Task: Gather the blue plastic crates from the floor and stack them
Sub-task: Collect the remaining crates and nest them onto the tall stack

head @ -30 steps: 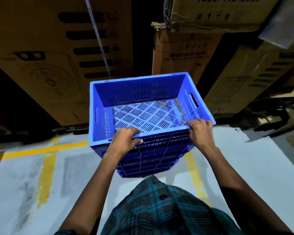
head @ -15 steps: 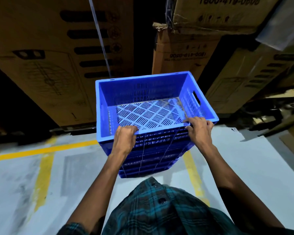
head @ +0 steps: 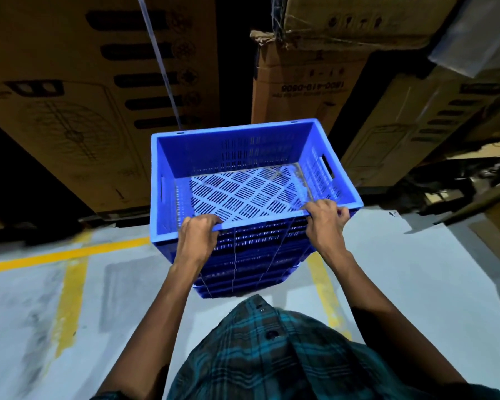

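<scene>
The lower part of the blue plastic crate stack [head: 243, 269] is hard to read: dark ribbed walls sit one under another, and I cannot count how many crates are there. The place where the stack meets the grey concrete floor [head: 416, 284] is hidden behind the person's checked teal shirt [head: 272, 356], which fills the bottom centre of the frame. The big brown cardboard boxes [head: 70, 96] in the upper part are cut off by the top edge, and the dark objects at the right edge are too dim to name.

The top blue perforated plastic crate [head: 243, 157] sits in the middle of the frame. It holds nothing; only its slotted bottom shows inside, and light falls on it.

The left hand [head: 198, 236] grips the near rim of this crate, with fingers curled over the edge. The right hand [head: 325, 220] grips the same rim near its right corner. The hands are apart. Yellow painted lines [head: 70, 255] cross the floor at the left.
</scene>
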